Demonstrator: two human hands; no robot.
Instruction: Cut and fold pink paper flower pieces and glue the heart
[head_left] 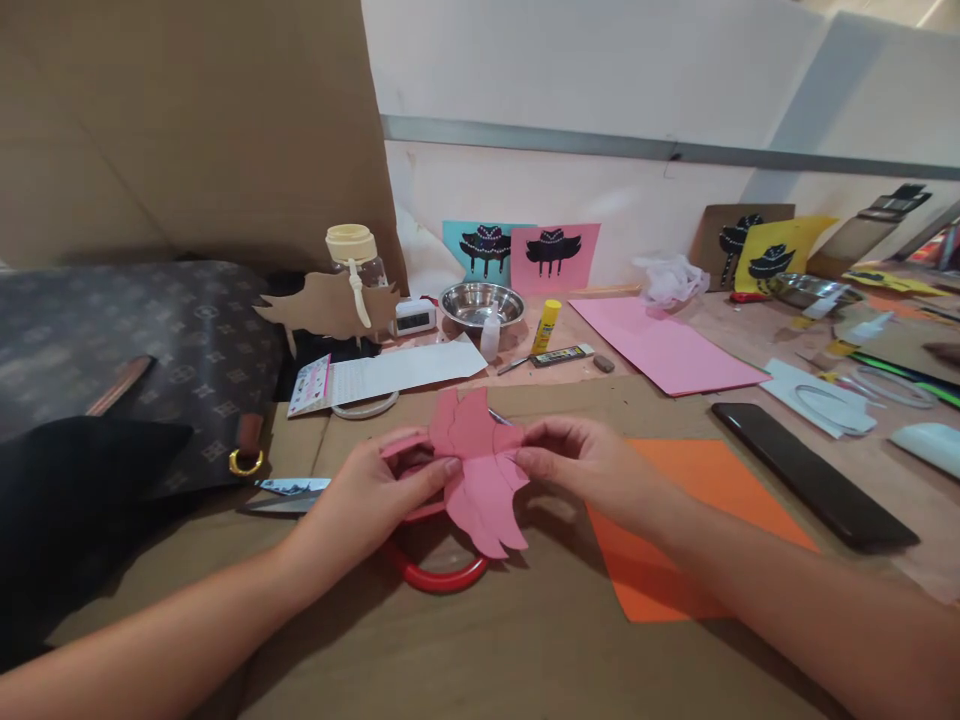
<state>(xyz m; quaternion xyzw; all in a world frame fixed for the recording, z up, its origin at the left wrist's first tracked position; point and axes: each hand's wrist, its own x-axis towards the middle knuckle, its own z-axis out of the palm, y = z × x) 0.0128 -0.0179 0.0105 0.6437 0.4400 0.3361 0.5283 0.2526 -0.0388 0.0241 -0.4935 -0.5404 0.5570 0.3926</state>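
Observation:
A pink paper cutout with jagged, leaf-like edges is held up between both hands, creased across its middle. My left hand pinches its left side, thumb on top. On the opposite edge, my right hand pinches the paper between thumb and fingers. Just below the cutout lie red-handled scissors, partly hidden by the paper and my left hand; a blade shows at the left. Beneath my right forearm is a sheet of orange paper on the brown cardboard.
A brown patterned bag fills the left. Behind my hands stand a brown card cutout, a metal bowl, a glue stick and decorated cards. Pink paper and a dark case lie to the right.

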